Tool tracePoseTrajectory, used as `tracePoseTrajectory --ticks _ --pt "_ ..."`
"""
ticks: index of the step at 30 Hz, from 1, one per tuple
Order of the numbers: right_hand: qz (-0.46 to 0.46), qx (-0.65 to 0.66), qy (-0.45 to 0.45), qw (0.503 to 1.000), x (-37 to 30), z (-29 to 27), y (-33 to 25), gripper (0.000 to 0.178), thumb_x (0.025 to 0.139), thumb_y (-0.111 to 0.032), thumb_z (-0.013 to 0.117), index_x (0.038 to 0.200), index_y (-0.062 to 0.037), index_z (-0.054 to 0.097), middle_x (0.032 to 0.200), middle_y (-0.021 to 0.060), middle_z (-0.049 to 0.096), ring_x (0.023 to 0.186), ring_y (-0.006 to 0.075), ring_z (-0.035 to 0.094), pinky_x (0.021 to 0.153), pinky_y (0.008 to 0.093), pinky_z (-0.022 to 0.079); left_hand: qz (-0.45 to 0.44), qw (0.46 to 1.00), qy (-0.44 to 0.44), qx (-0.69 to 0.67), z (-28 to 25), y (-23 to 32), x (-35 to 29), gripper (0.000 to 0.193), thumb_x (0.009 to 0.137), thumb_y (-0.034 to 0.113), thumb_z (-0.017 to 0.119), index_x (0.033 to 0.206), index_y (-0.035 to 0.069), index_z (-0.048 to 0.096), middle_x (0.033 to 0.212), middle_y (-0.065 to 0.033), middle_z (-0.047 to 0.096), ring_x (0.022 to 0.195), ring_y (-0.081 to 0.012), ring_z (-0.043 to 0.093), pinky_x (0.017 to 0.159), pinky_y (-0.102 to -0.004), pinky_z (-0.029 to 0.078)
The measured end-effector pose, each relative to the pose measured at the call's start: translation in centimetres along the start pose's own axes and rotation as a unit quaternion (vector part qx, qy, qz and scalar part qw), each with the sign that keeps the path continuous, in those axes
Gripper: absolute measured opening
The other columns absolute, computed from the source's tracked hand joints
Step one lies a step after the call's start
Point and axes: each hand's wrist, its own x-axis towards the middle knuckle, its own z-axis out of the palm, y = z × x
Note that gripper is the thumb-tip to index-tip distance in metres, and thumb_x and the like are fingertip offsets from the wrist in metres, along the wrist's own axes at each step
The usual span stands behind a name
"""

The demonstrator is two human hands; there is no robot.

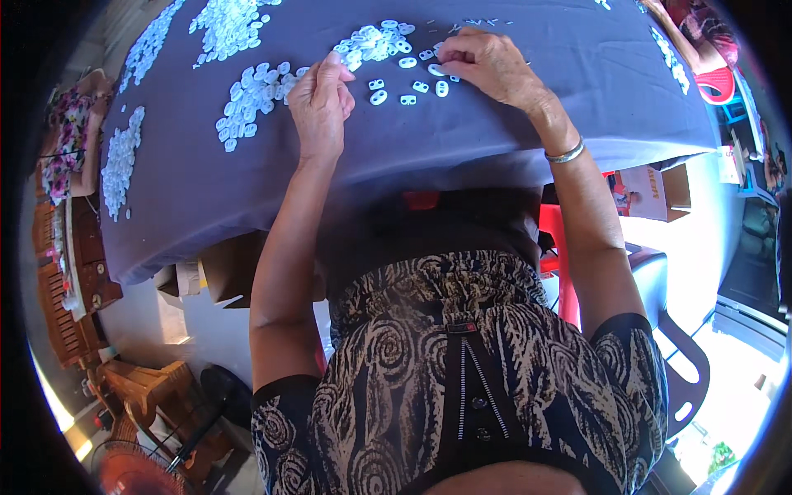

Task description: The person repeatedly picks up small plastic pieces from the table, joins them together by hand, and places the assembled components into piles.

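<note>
My left hand point(320, 106) is raised over the cloth with thumb and fingertips pressed together; whatever they may hold is too small to make out. Just beyond it lies a heap of small white oval plastic pieces point(373, 44), each with two holes where its face shows. My right hand point(493, 68) curls down at the right of this heap, its thumb and fingers closing at the edge of a white two-holed oval piece point(436, 70). Between the hands several loose pieces, such as a white oval piece point(379, 97), lie spread out singly.
A dark grey-blue cloth point(495, 124) covers the table. Left of my left hand is another pile of white pieces point(252, 99), with more heaps farther left. Small thin pins point(483, 22) lie past my right hand. Other people's arms point(701, 58) show at the table's right and left edges.
</note>
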Motion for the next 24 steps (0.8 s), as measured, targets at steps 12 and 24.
tracePoseTrajectory --ticks 12,24 --pt "0.006 0.037 0.034 0.999 0.3 -1.2 -1.3 0.011 0.08 -0.008 0.064 0.09 -0.0044 0.064 0.081 0.0067 0.062 0.07 0.018 0.061 0.065 0.0275 0.049 0.003 1.0 -0.005 -0.011 -0.1 -0.1 0.1 0.031 0.093 0.02 0.054 0.067 0.002 0.056 0.049 0.0029 0.038 0.04 -0.0038 0.031 0.037 -0.0207 0.028" --pt "-0.014 0.002 -0.033 0.999 -0.2 -0.5 -0.1 0.013 0.077 -0.011 0.067 0.086 -0.0034 0.062 0.074 0.0064 0.058 0.066 0.0188 0.058 0.065 0.0304 0.048 -0.002 1.0 -0.002 -0.001 0.1 0.1 -0.1 0.031 0.093 0.021 0.054 0.068 0.002 0.057 0.048 0.0025 0.039 0.04 -0.0039 0.032 0.038 -0.0209 0.029"
